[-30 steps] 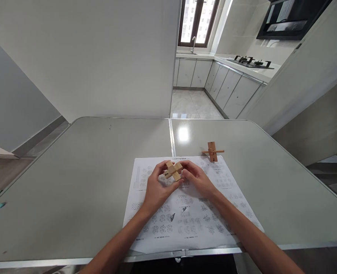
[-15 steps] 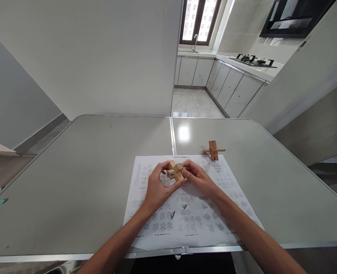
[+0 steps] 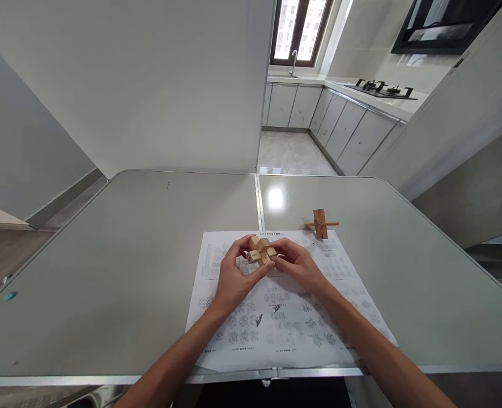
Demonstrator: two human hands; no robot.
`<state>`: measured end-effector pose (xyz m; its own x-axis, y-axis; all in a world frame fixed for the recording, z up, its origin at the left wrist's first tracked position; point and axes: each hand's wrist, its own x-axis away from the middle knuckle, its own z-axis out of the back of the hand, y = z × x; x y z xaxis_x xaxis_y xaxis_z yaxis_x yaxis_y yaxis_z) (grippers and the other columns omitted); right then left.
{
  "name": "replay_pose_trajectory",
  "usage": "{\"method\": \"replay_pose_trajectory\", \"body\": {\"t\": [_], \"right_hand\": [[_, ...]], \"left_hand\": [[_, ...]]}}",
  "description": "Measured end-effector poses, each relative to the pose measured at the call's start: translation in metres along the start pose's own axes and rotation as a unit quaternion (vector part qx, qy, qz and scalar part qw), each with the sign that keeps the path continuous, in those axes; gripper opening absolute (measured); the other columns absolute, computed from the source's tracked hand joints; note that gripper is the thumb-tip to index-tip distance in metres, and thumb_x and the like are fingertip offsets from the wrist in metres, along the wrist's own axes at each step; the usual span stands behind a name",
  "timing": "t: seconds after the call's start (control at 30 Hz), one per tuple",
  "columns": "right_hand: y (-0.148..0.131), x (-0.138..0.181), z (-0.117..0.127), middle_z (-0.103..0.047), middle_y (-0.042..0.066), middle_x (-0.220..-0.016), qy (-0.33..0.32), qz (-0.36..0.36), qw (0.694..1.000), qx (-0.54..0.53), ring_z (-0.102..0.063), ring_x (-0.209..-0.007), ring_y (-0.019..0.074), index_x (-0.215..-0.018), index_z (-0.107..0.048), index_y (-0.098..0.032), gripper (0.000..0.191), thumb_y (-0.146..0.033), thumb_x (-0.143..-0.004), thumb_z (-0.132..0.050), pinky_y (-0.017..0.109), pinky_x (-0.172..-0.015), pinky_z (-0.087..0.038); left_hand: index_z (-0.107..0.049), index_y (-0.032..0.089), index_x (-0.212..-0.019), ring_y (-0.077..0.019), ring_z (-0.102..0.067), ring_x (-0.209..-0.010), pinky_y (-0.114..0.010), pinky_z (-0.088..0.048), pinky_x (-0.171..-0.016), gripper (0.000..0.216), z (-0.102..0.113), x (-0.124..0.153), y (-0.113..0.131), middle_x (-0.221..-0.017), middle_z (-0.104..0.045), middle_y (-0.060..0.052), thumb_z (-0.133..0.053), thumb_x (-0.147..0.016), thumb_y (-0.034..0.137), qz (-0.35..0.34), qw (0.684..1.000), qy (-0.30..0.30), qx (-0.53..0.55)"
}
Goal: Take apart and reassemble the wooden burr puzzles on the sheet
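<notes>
Printed sheet (image 3: 229,361) on the table (image 3: 106,283), under your hands. Your left hand (image 3: 237,277) grips the wooden block puzzle (image 3: 263,247); your right hand (image 3: 301,267) pinches its right side, so it's between both. Darker wooden piece (image 3: 320,218) beyond your right hand, at the sheet's far edge. Far ahead: kitchen cabinets (image 3: 305,107), closed, contents hidden.

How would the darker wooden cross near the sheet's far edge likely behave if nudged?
The darker wooden cross looks like rigid wood, so it should keep its shape. Its arms stick out in different directions, so it may rock or tip rather than roll smoothly. It looks small beside the right hand, so it is probably light.
</notes>
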<state>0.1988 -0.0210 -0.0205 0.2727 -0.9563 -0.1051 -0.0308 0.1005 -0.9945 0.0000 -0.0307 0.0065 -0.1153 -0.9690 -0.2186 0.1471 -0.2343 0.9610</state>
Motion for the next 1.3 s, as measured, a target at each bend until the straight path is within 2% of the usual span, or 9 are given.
{"method": "replay_pose_trajectory", "body": {"t": [0.1,0.23,0.33,0.47,0.57,0.67,0.8,1.0,1.3], "right_hand": [[-0.004,-0.001,0.0,-0.07,0.005,-0.095,-0.009,-0.004,1.0,-0.013,-0.061,-0.076,0.0178,-0.117,-0.072,-0.024,0.033,-0.048,-0.094,-0.077,0.033,-0.068,-0.053],[-0.012,-0.002,0.001,-0.071,0.01,-0.116,-0.015,-0.029,0.999,-0.035,-0.066,-0.091,0.021,-0.135,-0.067,-0.025,0.042,-0.047,-0.099,-0.069,0.036,-0.075,-0.058],[-0.012,-0.002,0.001,-0.069,0.011,-0.122,-0.022,-0.034,0.998,-0.054,-0.068,-0.098,0.022,-0.143,-0.061,-0.025,0.048,-0.05,-0.101,-0.065,0.037,-0.079,-0.06],[-0.007,-0.001,-0.004,-0.068,0.012,-0.128,-0.082,-0.022,0.994,-0.066,-0.066,-0.114,0.0266,-0.147,-0.056,-0.027,0.061,-0.046,-0.093,-0.077,0.039,-0.084,-0.061],[-0.004,0.001,-0.008,-0.068,0.012,-0.132,-0.067,-0.028,0.996,-0.047,-0.066,-0.121,0.028,-0.142,-0.058,-0.027,0.058,-0.043,-0.091,-0.081,0.042,-0.094,-0.059],[-0.003,0.001,-0.009,-0.069,0.012,-0.132,-0.043,-0.031,0.998,-0.043,-0.067,-0.12,0.0285,-0.138,-0.061,-0.026,0.055,-0.043,-0.09,-0.081,0.044,-0.096,-0.059],[-0.004,0.001,-0.009,-0.069,0.012,-0.133,-0.051,-0.029,0.998,-0.038,-0.067,-0.119,0.0277,-0.139,-0.059,-0.026,0.057,-0.042,-0.089,-0.082,0.044,-0.097,-0.058],[-0.006,0.003,-0.01,-0.072,0.009,-0.119,-0.039,-0.037,0.999,-0.004,-0.07,-0.104,0.0249,-0.133,-0.061,-0.025,0.055,-0.041,-0.086,-0.084,0.043,-0.091,-0.059],[-0.01,0.004,-0.008,-0.073,0.008,-0.112,-0.052,-0.024,0.998,0.04,-0.07,-0.098,0.024,-0.128,-0.064,-0.025,0.047,-0.038,-0.087,-0.081,0.042,-0.087,-0.059]], "left_hand": [[-0.063,0.028,-0.133,-0.0243,-0.066,-0.107,-0.04,-0.051,-0.097,0.059,0.0,0.0,-0.001,-0.121,-0.071,-0.006,-0.088,-0.081,0.042,-0.029,0.999,0.003,-0.023],[-0.061,0.029,-0.133,-0.0235,-0.064,-0.106,-0.038,-0.051,-0.093,0.056,-0.001,0.001,0.0,-0.12,-0.069,-0.005,-0.087,-0.084,0.038,-0.071,0.994,0.04,-0.076],[-0.059,0.03,-0.134,-0.0233,-0.061,-0.105,-0.037,-0.05,-0.091,0.055,-0.001,0.004,-0.002,-0.118,-0.066,-0.004,-0.085,-0.086,0.033,-0.099,0.985,0.061,-0.129],[-0.057,0.031,-0.135,-0.0253,-0.059,-0.108,-0.04,-0.05,-0.095,0.058,-0.002,0.007,-0.005,-0.118,-0.064,-0.005,-0.085,-0.085,0.026,-0.124,0.977,0.042,-0.169],[-0.056,0.032,-0.137,-0.026,-0.058,-0.11,-0.041,-0.05,-0.097,0.058,-0.003,0.008,-0.006,-0.12,-0.063,-0.005,-0.081,-0.087,0.021,-0.138,0.975,0.019,-0.171],[-0.055,0.032,-0.139,-0.0256,-0.058,-0.111,-0.041,-0.05,-0.097,0.056,-0.003,0.007,-0.006,-0.12,-0.062,-0.005,-0.079,-0.089,0.022,-0.138,0.977,0.005,-0.164],[-0.056,0.032,-0.139,-0.026,-0.058,-0.109,-0.041,-0.051,-0.096,0.054,-0.003,0.008,-0.006,-0.119,-0.062,-0.006,-0.079,-0.09,0.025,-0.141,0.976,0.004,-0.167],[-0.06,0.032,-0.137,-0.0257,-0.06,-0.106,-0.042,-0.051,-0.095,0.056,-0.003,0.009,-0.008,-0.117,-0.063,-0.005,-0.08,-0.086,0.019,-0.153,0.97,0.008,-0.191],[-0.062,0.033,-0.136,-0.0251,-0.061,-0.103,-0.04,-0.052,-0.091,0.062,-0.003,0.009,-0.01,-0.114,-0.064,-0.004,-0.083,-0.081,0.013,-0.152,0.969,0.005,-0.193]]}}
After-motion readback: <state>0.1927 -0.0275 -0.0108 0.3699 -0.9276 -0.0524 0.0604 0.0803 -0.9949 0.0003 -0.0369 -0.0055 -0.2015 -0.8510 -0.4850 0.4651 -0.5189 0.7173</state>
